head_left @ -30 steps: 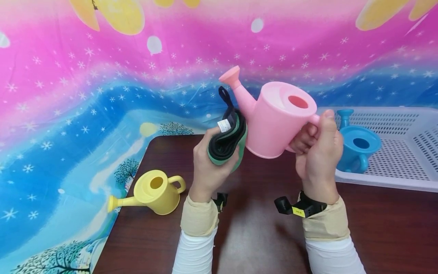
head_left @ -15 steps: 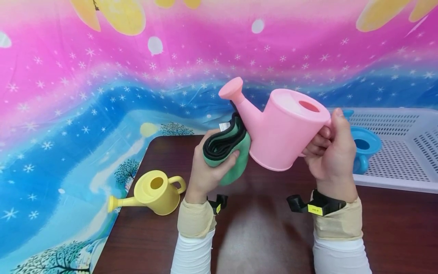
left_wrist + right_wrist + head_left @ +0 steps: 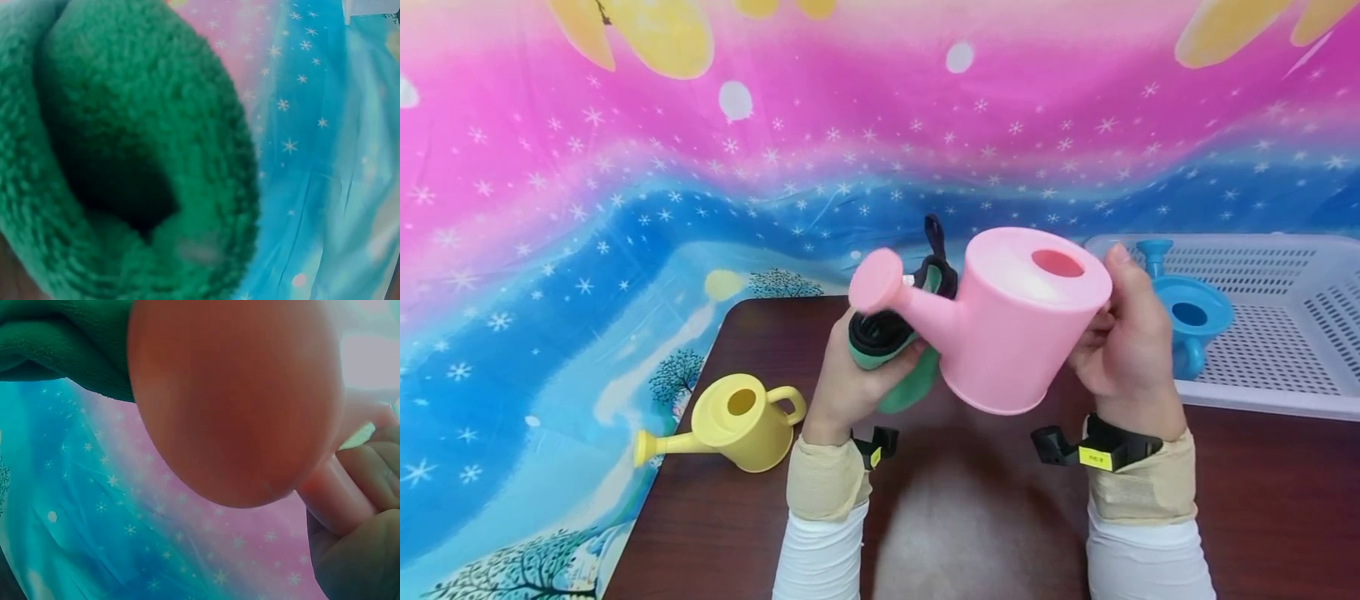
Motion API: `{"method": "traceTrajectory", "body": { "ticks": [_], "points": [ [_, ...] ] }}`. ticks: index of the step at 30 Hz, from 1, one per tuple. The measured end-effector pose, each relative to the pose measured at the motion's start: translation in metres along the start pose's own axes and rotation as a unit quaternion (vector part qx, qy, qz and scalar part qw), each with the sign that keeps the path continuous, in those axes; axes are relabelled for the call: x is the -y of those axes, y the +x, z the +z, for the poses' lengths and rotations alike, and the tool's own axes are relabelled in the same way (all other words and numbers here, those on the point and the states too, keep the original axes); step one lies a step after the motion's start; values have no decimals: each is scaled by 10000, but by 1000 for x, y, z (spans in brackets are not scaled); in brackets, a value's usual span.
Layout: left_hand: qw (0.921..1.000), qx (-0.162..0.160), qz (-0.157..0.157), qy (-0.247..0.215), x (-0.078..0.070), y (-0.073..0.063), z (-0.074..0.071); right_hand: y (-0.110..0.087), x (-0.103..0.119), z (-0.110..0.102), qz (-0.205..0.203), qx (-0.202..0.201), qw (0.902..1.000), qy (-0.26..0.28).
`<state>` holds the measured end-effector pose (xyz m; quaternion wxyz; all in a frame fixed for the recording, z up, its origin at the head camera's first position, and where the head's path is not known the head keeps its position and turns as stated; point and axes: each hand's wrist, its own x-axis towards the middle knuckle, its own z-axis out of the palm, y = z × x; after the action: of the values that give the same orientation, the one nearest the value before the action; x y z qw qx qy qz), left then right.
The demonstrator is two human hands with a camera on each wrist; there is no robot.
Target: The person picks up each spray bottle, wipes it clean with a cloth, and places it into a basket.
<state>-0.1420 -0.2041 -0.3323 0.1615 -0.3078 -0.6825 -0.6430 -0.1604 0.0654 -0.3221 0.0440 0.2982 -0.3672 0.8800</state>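
A pink watering can is held above the table, its spout pointing left and tilted toward the viewer. My right hand grips its handle; in the right wrist view the fingers wrap the handle beside the can's base. My left hand holds a folded green cloth with black edging close behind the spout, which partly hides it. Whether cloth and spout touch, I cannot tell. Green fuzzy cloth fills much of the left wrist view.
A yellow watering can stands at the table's left edge. On the right, a white perforated basket holds a blue watering can. A colourful snowflake-patterned sheet hangs behind the brown table.
The pink can has come down, and its spout has swung lower and to the left in front of the cloth. My right hand first moved right. Both hands keep their hold.
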Motion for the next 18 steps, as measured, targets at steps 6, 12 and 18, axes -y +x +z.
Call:
{"method": "traceTrajectory", "body": {
  "ticks": [6, 12, 18],
  "points": [
    [9976, 156, -82, -677, 7, -2, -5, 2, -5, 3, -76, 765, 9970, 63],
    [9956, 199, -226, -887, 1, -1, -3, 5, -10, 11, -102, 1448, 9893, 109],
    [9978, 178, -426, -476, -7, 2, -4, 3, -16, 19, -78, 1453, 9894, -14]
  ]
}}
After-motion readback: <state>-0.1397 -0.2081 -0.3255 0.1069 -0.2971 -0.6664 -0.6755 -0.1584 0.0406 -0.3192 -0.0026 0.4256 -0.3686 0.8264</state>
